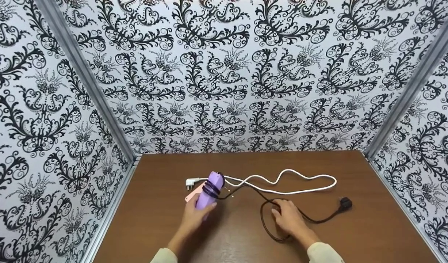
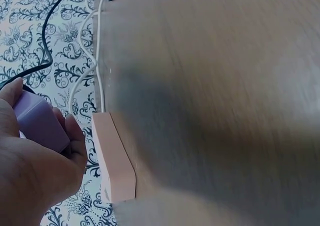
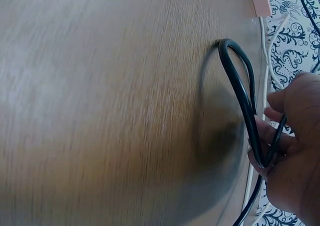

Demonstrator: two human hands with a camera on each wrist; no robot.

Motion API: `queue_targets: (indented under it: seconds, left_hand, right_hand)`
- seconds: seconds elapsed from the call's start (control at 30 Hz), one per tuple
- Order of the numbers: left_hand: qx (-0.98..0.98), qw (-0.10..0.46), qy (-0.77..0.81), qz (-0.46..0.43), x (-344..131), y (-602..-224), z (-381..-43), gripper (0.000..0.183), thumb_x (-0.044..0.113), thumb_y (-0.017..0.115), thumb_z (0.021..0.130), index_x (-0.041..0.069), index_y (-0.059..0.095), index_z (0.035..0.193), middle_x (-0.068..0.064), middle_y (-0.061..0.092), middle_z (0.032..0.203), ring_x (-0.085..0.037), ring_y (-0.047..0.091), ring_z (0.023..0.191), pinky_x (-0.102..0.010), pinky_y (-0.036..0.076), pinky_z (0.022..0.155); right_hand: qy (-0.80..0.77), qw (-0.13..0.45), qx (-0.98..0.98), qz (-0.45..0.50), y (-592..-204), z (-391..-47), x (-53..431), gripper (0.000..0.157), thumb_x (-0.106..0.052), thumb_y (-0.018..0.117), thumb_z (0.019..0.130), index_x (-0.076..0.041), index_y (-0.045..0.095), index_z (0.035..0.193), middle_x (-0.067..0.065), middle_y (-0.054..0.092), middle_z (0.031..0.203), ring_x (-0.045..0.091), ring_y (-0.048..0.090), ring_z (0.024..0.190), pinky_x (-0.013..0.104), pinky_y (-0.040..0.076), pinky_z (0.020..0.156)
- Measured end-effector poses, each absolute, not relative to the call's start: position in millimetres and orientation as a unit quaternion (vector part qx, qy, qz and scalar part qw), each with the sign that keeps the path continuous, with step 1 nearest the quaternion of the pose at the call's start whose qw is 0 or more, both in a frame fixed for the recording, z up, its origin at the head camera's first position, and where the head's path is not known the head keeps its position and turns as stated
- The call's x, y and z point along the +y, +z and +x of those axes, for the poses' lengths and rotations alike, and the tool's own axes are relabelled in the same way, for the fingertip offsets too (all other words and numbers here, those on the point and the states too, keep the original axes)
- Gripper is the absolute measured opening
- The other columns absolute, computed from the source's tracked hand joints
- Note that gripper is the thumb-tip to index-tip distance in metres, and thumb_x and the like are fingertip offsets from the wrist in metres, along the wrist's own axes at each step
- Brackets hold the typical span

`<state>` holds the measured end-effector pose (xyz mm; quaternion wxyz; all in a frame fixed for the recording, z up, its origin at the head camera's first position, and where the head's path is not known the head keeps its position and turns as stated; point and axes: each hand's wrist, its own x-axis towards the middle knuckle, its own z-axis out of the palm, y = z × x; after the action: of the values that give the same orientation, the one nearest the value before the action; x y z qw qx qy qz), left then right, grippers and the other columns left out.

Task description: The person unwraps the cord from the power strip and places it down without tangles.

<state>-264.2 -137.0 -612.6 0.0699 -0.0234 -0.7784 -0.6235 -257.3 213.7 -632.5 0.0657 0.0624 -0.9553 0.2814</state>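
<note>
Left hand [image 1: 194,215] grips purple power strip [image 1: 215,178], raised near pink power strip [image 2: 115,156]. Right hand [image 1: 291,219], well right of pink power strip, holds black cord [image 3: 245,106]. Purple strip likely light, rigid, smooth; best held round bare end. Cord probably bendy, springy.

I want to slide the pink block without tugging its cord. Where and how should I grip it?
Probably pinch the pink block across its width near the cord-free end, coming from the person's left: the white cord leaves its other end, and in the head view the purple block in the left hand hides that part.
</note>
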Motion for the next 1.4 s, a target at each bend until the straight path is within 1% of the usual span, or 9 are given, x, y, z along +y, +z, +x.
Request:
queue_targets:
  seconds: [0.23, 0.33, 0.47, 0.63, 0.73, 0.93, 1.17, 1.27, 1.4]
  left_hand:
    - [-0.788, 0.046, -0.614, -0.031, -129.5, -611.7, -259.5, 0.042, 0.018, 0.088, 0.087, 0.0, 0.066, 0.118, -0.013, 0.07, 0.101, -0.01, 0.063, 0.082, -0.027, 0.056, 0.072]
    - [-0.789, 0.038, -0.612, -0.035, -125.1, -609.3, -256.1, 0.043, 0.018, 0.087, 0.087, 0.0, 0.065, 0.12, -0.014, 0.069, 0.101, -0.012, 0.062, 0.08, -0.027, 0.056, 0.066]
    - [-0.785, 0.038, -0.617, -0.049, -118.0, -605.1, -254.8, 0.045, 0.016, 0.086, 0.088, -0.001, 0.064, 0.123, -0.015, 0.069, 0.102, -0.014, 0.061, 0.081, -0.028, 0.055, 0.064]
    - [-0.79, 0.037, -0.609, -0.063, -109.0, -598.6, -256.6, 0.05, 0.02, 0.089, 0.085, 0.0, 0.065, 0.124, -0.015, 0.07, 0.105, -0.013, 0.062, 0.086, -0.027, 0.056, 0.073]
    - [-0.792, 0.036, -0.604, -0.074, -103.6, -595.4, -258.4, 0.05, 0.021, 0.09, 0.085, -0.001, 0.065, 0.124, -0.014, 0.071, 0.105, -0.011, 0.063, 0.088, -0.026, 0.055, 0.078]
    - [-0.778, 0.033, -0.623, -0.082, -92.4, -591.1, -260.6, 0.046, 0.019, 0.089, 0.086, -0.002, 0.066, 0.119, -0.013, 0.07, 0.101, -0.009, 0.064, 0.083, -0.026, 0.057, 0.073]
    - [-0.8, 0.04, -0.592, -0.094, -85.2, -590.8, -258.7, 0.046, 0.022, 0.09, 0.085, 0.003, 0.068, 0.12, -0.011, 0.073, 0.106, -0.009, 0.063, 0.087, -0.025, 0.053, 0.078]
    - [-0.818, 0.039, -0.565, -0.101, -85.3, -592.6, -257.5, 0.046, 0.025, 0.089, 0.084, 0.006, 0.068, 0.12, -0.009, 0.074, 0.107, -0.009, 0.062, 0.09, -0.026, 0.051, 0.08]
    - [-0.826, 0.039, -0.553, -0.103, -86.3, -597.0, -256.4, 0.045, 0.026, 0.089, 0.085, 0.008, 0.068, 0.12, -0.008, 0.073, 0.107, -0.01, 0.062, 0.091, -0.026, 0.051, 0.079]
  right_hand:
    - [0.292, 0.064, -0.952, 0.067, -621.1, -254.7, 206.2, 0.055, -0.02, 0.072, 0.1, 0.002, 0.056, 0.148, 0.026, 0.062, 0.146, 0.048, 0.053, 0.138, 0.068, 0.038, 0.119]
    - [0.296, 0.08, -0.949, 0.072, -613.3, -255.5, 197.4, 0.058, -0.02, 0.073, 0.1, 0.002, 0.054, 0.15, 0.027, 0.06, 0.147, 0.05, 0.051, 0.14, 0.068, 0.038, 0.119]
    - [0.296, 0.123, -0.942, 0.1, -603.6, -257.2, 179.6, 0.057, -0.02, 0.076, 0.097, 0.001, 0.057, 0.146, 0.024, 0.063, 0.143, 0.048, 0.054, 0.138, 0.064, 0.042, 0.117]
    - [0.253, 0.224, -0.924, 0.178, -595.5, -258.6, 154.8, 0.054, -0.016, 0.079, 0.09, 0.001, 0.064, 0.138, 0.022, 0.067, 0.137, 0.043, 0.058, 0.134, 0.061, 0.045, 0.113]
    - [0.231, 0.261, -0.912, 0.215, -590.6, -258.5, 142.3, 0.049, -0.018, 0.081, 0.087, -0.002, 0.069, 0.132, 0.019, 0.069, 0.136, 0.04, 0.059, 0.135, 0.059, 0.048, 0.11]
    - [0.209, 0.267, -0.902, 0.268, -585.5, -260.5, 128.4, 0.032, -0.02, 0.079, 0.089, -0.005, 0.077, 0.117, 0.012, 0.077, 0.126, 0.037, 0.064, 0.133, 0.055, 0.05, 0.107]
    - [0.194, 0.285, -0.887, 0.308, -591.8, -263.5, 129.0, 0.014, -0.012, 0.076, 0.089, -0.009, 0.075, 0.103, 0.008, 0.078, 0.114, 0.033, 0.068, 0.126, 0.05, 0.051, 0.103]
    - [0.186, 0.301, -0.878, 0.323, -594.3, -263.6, 131.0, 0.01, -0.011, 0.077, 0.088, -0.011, 0.075, 0.098, 0.005, 0.079, 0.107, 0.029, 0.07, 0.118, 0.046, 0.051, 0.099]
    - [0.182, 0.317, -0.867, 0.338, -595.7, -262.4, 132.8, 0.01, -0.013, 0.079, 0.088, -0.013, 0.078, 0.097, 0.002, 0.081, 0.1, 0.026, 0.071, 0.106, 0.043, 0.05, 0.094]
